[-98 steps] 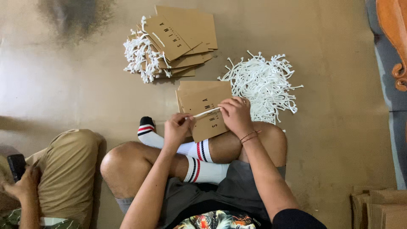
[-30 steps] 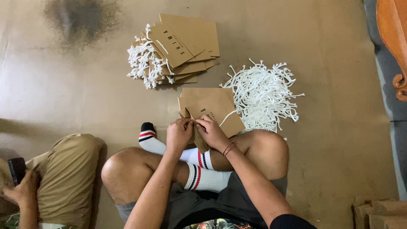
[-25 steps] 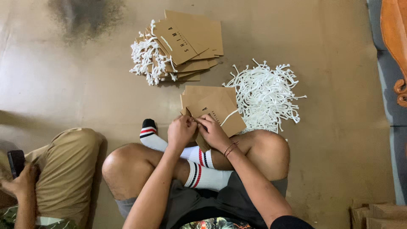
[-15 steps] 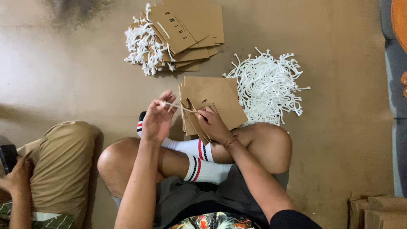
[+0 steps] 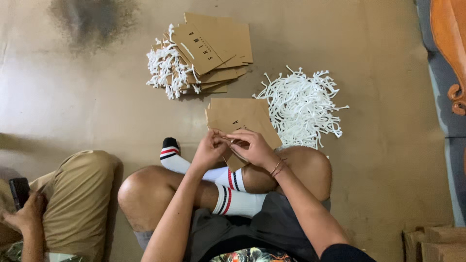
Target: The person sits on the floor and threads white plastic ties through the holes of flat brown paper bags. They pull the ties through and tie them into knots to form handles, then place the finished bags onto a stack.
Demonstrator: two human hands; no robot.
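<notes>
Meeting over the knees, left hand (image 5: 209, 148) and right hand (image 5: 252, 147), fingertips pinching a white cord (image 5: 232, 141) at a flat brown paper bag (image 5: 242, 123), bag lying on the floor, long axis pointing away from the person.

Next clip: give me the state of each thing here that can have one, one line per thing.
Left hand: pinching a white cord at the top bag's edge.
Right hand: on the same bag, fingers closed at the cord.
Brown paper bags: flat, stacked by the knees.
Finished bags: flat, fanned pile, cords attached.
Loose white cords: tangled heap on the floor.
Phone: held by another person's hand.
</notes>
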